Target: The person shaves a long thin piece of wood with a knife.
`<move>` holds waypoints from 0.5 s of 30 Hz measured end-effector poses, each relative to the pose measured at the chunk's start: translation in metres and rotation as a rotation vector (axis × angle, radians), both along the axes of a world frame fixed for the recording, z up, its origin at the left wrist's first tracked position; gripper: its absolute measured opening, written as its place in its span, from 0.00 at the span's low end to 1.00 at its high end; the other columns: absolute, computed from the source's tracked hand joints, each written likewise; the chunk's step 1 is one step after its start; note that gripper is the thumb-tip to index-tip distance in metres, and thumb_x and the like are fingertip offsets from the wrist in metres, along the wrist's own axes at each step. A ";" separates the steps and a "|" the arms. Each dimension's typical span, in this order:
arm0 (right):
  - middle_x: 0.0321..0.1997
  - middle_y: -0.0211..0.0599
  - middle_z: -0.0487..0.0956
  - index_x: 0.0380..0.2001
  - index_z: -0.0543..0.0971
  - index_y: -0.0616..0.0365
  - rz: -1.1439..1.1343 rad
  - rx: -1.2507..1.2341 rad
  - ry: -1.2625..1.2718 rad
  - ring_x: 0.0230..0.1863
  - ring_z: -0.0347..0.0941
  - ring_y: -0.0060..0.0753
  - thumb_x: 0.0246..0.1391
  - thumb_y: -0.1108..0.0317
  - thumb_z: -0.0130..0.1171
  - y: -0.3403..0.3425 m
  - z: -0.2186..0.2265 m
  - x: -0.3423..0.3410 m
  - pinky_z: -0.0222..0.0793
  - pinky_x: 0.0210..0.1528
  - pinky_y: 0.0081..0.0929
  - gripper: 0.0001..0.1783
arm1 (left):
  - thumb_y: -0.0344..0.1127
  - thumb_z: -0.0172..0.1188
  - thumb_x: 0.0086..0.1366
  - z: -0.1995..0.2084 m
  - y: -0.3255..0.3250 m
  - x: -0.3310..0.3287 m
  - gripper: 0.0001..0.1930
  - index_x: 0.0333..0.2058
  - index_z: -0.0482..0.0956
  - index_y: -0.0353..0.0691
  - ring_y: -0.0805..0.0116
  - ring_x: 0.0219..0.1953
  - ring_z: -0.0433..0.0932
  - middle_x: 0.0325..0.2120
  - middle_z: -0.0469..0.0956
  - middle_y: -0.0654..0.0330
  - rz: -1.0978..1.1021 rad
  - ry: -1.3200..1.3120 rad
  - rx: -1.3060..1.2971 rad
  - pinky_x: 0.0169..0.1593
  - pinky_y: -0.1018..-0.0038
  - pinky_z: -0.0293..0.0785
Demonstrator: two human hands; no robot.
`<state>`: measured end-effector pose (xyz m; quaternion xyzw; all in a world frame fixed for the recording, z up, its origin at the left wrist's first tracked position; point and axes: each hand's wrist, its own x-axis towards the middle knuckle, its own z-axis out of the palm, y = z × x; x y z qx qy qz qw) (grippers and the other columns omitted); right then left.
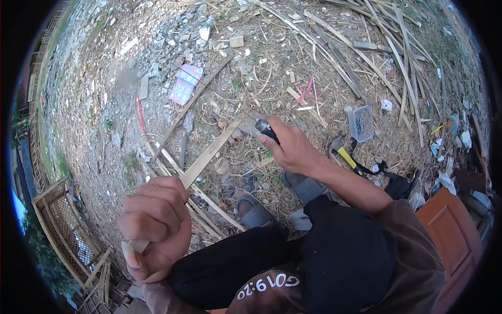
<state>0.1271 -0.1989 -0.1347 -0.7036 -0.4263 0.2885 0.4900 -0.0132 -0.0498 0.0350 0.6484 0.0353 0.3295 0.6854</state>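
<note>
My left hand (157, 220) is closed in a fist around a flat, pale bamboo strip (212, 157). One short end pokes out below the fist, and the longer part slants up and right over the ground. My right hand (295, 146) grips the black handle of a knife (265, 128), thumb along its side. Its blade points up and left, close to the strip's far end; whether the two touch I cannot tell. Below the strip are my grey sandals (256, 212) and black-clad legs.
A yellow-and-black hammer (346, 157) and a clear plastic box (362, 124) with small dark pieces lie right of my right hand. Long bamboo strips (366, 49) spread at upper right. Pink string (309, 94), a wooden stick (193, 102) and a brown panel (452, 225) lie around.
</note>
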 end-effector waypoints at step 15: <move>0.19 0.53 0.74 0.44 0.68 0.64 -0.013 -0.104 -0.098 0.21 0.74 0.58 0.60 0.60 0.55 -0.008 -0.050 -0.013 0.66 0.22 0.45 0.18 | 0.55 0.46 0.60 -0.004 0.006 0.002 0.24 0.12 0.52 0.50 0.78 0.08 0.44 0.04 0.49 0.71 0.011 -0.022 -0.018 0.20 0.74 0.45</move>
